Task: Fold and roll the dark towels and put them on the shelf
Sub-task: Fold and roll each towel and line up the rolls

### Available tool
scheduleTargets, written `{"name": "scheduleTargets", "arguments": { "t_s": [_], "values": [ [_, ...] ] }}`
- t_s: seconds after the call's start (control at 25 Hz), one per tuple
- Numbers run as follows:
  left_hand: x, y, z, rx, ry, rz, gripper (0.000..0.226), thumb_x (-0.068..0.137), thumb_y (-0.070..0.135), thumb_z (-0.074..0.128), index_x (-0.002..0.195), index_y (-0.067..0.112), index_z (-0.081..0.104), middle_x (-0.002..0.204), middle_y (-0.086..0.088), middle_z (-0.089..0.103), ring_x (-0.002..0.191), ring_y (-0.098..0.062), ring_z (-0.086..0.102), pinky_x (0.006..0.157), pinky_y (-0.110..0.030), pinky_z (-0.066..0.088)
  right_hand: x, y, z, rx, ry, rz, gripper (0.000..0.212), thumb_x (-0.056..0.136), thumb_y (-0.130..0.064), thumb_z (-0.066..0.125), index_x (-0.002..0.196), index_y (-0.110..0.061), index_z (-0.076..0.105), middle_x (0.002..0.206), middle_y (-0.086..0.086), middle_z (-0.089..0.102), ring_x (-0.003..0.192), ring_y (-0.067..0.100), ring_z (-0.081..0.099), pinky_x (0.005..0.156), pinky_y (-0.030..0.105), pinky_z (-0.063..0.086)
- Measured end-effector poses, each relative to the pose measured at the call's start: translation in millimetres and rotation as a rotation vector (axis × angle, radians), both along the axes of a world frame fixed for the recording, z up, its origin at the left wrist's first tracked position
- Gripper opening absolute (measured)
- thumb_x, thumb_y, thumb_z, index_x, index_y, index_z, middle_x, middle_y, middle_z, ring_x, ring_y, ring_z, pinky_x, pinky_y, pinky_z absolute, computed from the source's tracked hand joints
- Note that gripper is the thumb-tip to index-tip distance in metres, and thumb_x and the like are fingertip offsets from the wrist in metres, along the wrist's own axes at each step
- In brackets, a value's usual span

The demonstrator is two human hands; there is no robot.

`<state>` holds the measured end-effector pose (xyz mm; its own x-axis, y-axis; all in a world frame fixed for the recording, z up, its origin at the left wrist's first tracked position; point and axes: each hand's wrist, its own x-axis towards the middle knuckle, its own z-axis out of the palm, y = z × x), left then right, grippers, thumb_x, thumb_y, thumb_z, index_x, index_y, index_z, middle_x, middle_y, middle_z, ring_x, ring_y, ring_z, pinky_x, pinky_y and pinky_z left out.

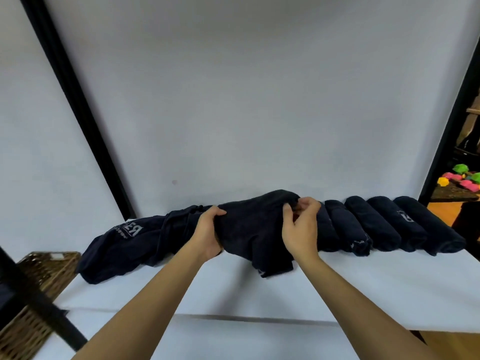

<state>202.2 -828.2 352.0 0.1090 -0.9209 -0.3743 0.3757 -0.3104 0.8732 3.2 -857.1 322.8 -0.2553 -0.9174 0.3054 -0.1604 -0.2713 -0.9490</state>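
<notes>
White backdrop fills most of the frame, and a white shelf [337, 287] runs across the lower half, carrying all the dark cloth.

At the centre, both hands work a dark towel [254, 229] bunched on the shelf. The left hand [207, 235] has its grip curled round the towel's left side; the right hand [301, 229] pinches the cloth at its upper right, fingers bent into the fabric. The bundle looks loose and uneven, with a corner hanging toward the lower centre, so I judge this as mid-roll or a tidy-up of a roll before it joins the row.

Four rolled towels [389, 227] lie side by side right of centre, the nearest touching the towel in hand. At left a heap of unfolded towels [130, 245] awaits. So the task seems roughly halfway along.

Next, the roll likely needs tightening and the loose corner tucking under, then a snug push against its neighbours.

Writing: pale block letters on the heap, seen mirrored or upside down, perhaps ending "ER"; I cannot read them. A small pale logo on one roll is also illegible.

A wicker basket [39, 281] sits at lower left.
</notes>
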Motion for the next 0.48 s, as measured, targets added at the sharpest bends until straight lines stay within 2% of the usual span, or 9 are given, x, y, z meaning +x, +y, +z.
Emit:
{"name": "scheduleTargets", "arguments": {
  "t_s": [0.08,0.12,0.2,0.28,0.32,0.36,0.4,0.44,0.48],
  "values": [
    [-3.2,6.6,-12.4,0.138,-0.171,-0.145,0.023,0.084,0.027,0.063,0.099,0.011,0.071,0.099,-0.009,0.075,0.092,-0.028,0.069,0.077,-0.035,0.054,1.5,-7.6,-9.5,0.412,-0.281,0.179,0.061,0.084,-0.041,0.071,0.128,-0.012,0.039,0.11,-0.003,0.059,0.092,0.016,0.062,0.073,0.03,0.051],
    [-3.7,10.5,-21.8,0.212,-0.231,-0.219,0.026,0.084,0.027,0.066,0.103,0.01,0.072,0.101,-0.009,0.075,0.095,-0.027,0.07,0.08,-0.035,0.056,0.1,-8.8,-17.2,0.606,-0.375,0.293,0.056,0.081,-0.041,0.075,0.118,-0.009,0.048,0.101,-0.001,0.063,0.079,0.016,0.062,0.059,0.028,0.047],
    [-3.1,17.3,-34.8,0.271,-0.282,-0.297,0.033,0.085,0.025,0.069,0.113,0.009,0.071,0.107,-0.01,0.075,0.102,-0.027,0.07,0.087,-0.036,0.056,-5.0,-6.3,-33.4,0.755,-0.271,0.406,0.026,0.082,-0.027,0.073,0.087,-0.008,0.056,0.07,0.0,0.057,0.052,0.012,0.048,0.046,0.023,0.031],
    [-1.9,18.8,-36.6,0.223,-0.285,-0.278,0.035,0.084,0.021,0.069,0.116,0.007,0.07,0.107,-0.011,0.074,0.103,-0.028,0.07,0.089,-0.038,0.056,-5.0,-4.1,-40.7,0.669,0.005,0.343,0.018,0.083,-0.015,0.065,0.073,-0.01,0.052,0.062,0.007,0.046,0.047,0.017,0.04,0.046,0.024,0.029],
    [-1.4,17.6,-36.0,0.184,-0.27,-0.259,0.035,0.084,0.019,0.068,0.116,0.006,0.07,0.107,-0.012,0.074,0.101,-0.029,0.069,0.088,-0.038,0.056,-3.1,-5.3,-43.9,0.578,0.146,0.258,0.015,0.084,-0.015,0.061,0.075,-0.006,0.054,0.068,0.012,0.049,0.053,0.023,0.046,0.052,0.025,0.036],
    [-2.9,17.1,-33.5,0.147,-0.25,-0.25,0.035,0.083,0.017,0.066,0.115,0.004,0.07,0.108,-0.013,0.073,0.099,-0.03,0.069,0.089,-0.038,0.056,-1.1,-7.1,-45.5,0.488,0.25,0.203,0.018,0.084,-0.019,0.06,0.09,-0.002,0.061,0.086,0.017,0.059,0.071,0.027,0.058,0.065,0.026,0.045],
    [-4.3,15.7,-31.4,0.119,-0.233,-0.258,0.034,0.083,0.015,0.064,0.114,0.003,0.07,0.11,-0.016,0.072,0.099,-0.031,0.068,0.089,-0.038,0.055,1.4,-8.0,-46.0,0.45,0.293,0.21,0.037,0.086,-0.025,0.059,0.117,-0.006,0.059,0.113,0.013,0.061,0.097,0.026,0.061,0.083,0.03,0.049],
    [-5.3,14.0,-30.4,0.093,-0.217,-0.284,0.033,0.083,0.012,0.061,0.113,0.0,0.069,0.112,-0.018,0.071,0.099,-0.032,0.068,0.089,-0.038,0.055,4.2,-5.7,-41.9,0.514,0.245,0.264,0.058,0.088,-0.032,0.058,0.139,-0.011,0.044,0.134,0.009,0.052,0.117,0.026,0.054,0.096,0.034,0.046],
    [-5.4,11.8,-29.4,0.068,-0.208,-0.309,0.033,0.083,0.008,0.059,0.113,-0.002,0.068,0.112,-0.019,0.07,0.099,-0.032,0.067,0.089,-0.039,0.055,7.3,-5.3,-41.2,0.603,0.176,0.334,0.071,0.089,-0.042,0.057,0.148,-0.013,0.03,0.142,0.008,0.046,0.126,0.026,0.049,0.101,0.036,0.044]
  ]
}}
